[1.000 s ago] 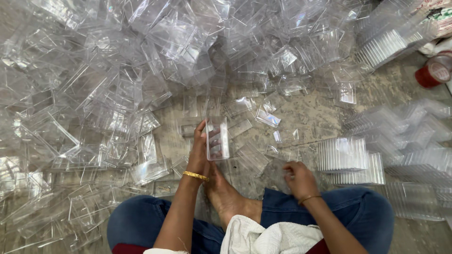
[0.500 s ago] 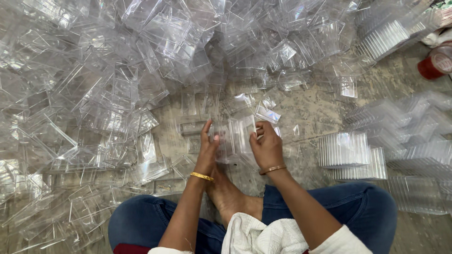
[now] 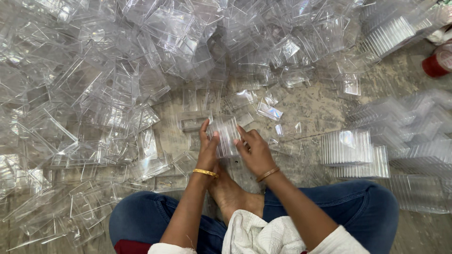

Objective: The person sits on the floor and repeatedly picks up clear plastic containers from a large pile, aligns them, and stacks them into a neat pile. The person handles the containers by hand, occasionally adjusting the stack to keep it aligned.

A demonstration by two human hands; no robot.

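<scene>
Clear rectangular plastic box piece [image 3: 225, 136] pinched upright between left hand [image 3: 207, 150] and right hand [image 3: 254, 153] above bare foot [image 3: 230, 195]; liable to slip if grip loosens on slick walls.

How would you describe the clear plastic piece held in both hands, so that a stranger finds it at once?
Start at the bare foot between the blue-jeaned knees. Just above it, the left hand and right hand meet. Between them is the small clear ribbed plastic box, the only piece lifted and gripped; all others lie loose on the floor.
</scene>
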